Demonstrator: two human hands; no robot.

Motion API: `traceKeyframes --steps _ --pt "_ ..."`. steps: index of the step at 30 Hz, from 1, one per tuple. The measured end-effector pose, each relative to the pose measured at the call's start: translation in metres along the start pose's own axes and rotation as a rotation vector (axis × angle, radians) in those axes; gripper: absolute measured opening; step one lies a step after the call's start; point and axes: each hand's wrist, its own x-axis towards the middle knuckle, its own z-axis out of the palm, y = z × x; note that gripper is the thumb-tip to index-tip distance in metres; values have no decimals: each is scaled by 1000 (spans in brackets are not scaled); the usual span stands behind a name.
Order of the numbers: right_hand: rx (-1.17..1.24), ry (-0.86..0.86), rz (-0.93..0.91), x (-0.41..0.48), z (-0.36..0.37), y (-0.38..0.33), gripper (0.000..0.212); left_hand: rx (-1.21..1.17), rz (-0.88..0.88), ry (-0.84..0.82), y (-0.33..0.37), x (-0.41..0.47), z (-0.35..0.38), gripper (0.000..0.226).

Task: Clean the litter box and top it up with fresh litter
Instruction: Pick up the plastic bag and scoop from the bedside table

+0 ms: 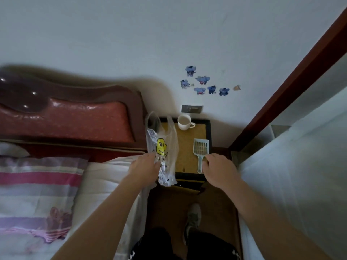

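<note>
A: Head view. Largest item?
B: Bed (105,184) on the left, with a striped pillow (37,184). Beside it, a small worktop (185,145) against the wall.
A: On the worktop?
B: Clear plastic bag (162,147) with a yellow face print, gripped by the left hand (145,168). Pale blue litter scoop (201,150) lying flat; white cup (185,121) behind it.
A: Right hand (218,170)?
B: Fingers curled at the scoop handle, touching it; a firm grip cannot be confirmed.

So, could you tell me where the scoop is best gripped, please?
By its handle. The scoop lies flat on the nightstand, slotted head toward the wall, the narrow handle pointing at the person. The right hand beside it can probably close on it from the right.
</note>
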Motion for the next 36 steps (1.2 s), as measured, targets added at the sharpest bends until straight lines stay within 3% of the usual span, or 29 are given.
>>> traceKeyframes --steps 6,12,18,24,28,33,36 --pt "36 -139 1 72 31 23 32 -64 -104 -91 -6 87 36 42" --pt "176 -211 165 124 106 45 31 -142 -186 -167 -38 160 97 53" --pt "350 -225 354 152 169 57 40 -246 -289 -112 -55 200 146 74" --pt "469 -120 614 161 207 70 39 -363 -361 -1 -55 217 174 89" --pt "509 -149 665 164 225 75 38 -472 -432 65 -55 227 184 80" --pt "655 -189 662 169 226 74 37 -447 -510 81 -54 235 188 26" --pt "758 -180 670 170 225 73 46 -484 -548 82 -54 239 189 30"
